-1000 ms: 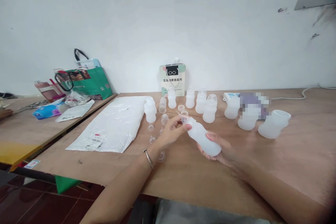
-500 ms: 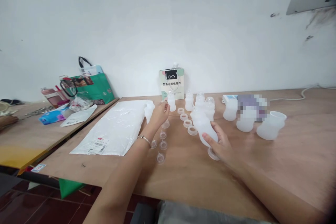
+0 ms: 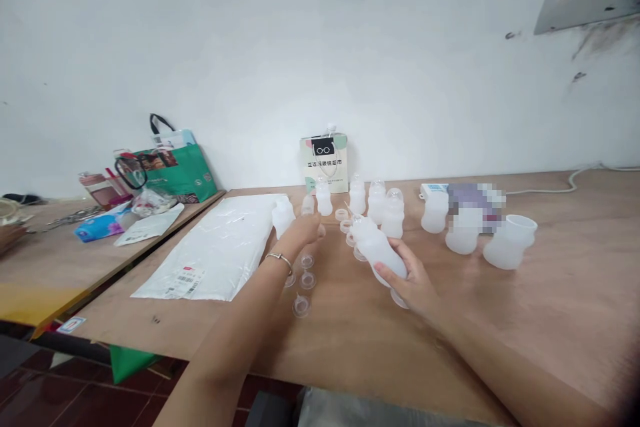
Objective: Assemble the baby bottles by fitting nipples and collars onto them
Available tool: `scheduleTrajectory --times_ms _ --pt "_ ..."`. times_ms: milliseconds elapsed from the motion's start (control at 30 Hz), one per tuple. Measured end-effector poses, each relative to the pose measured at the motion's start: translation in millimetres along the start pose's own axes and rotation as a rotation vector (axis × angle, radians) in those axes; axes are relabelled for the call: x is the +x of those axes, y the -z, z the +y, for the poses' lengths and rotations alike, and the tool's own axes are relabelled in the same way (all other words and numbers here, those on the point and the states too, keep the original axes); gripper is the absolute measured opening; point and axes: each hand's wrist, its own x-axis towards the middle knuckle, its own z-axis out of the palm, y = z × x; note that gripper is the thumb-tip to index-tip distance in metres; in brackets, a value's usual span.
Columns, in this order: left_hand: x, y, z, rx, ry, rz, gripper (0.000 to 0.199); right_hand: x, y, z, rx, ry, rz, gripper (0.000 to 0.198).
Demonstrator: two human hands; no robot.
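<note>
Evidently, in the head view, the likeliest mishap concerns the frosted white, wavy-sided bottle (image 3: 377,251), which is tilted well over: were the right hand (image 3: 407,275) to loosen, it could slip and scatter the translucent white, flat round rings (image 3: 342,215) near its neck. A careless sweep of the left hand (image 3: 304,233) might also topple the clear, dome-shaped cap (image 3: 307,205) just beyond it, or push aside the clear, nipple-shaped pieces with round rims (image 3: 301,307) lined up nearer the person on the brown wooden surface (image 3: 500,347). The tilted bottle lies in the right hand's grip, thumb on its near side, its top pointing away and leftward. It is apart from the left hand, to that hand's right. The left fingers are curled; whether they pinch anything cannot be told.
</note>
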Motion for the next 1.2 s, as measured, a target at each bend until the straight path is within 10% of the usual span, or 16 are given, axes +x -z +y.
scheduleTrajectory --times_ms 367,1200 --pt "-47 18 18 -0.463 -0.22 0.084 0.031 2 0 2 -0.222 -0.006 -0.063 0.045" --pt "-64 -22 44 -0.255 -0.265 0.023 0.019 -6 1 15 -0.392 0.244 -0.063 0.046"
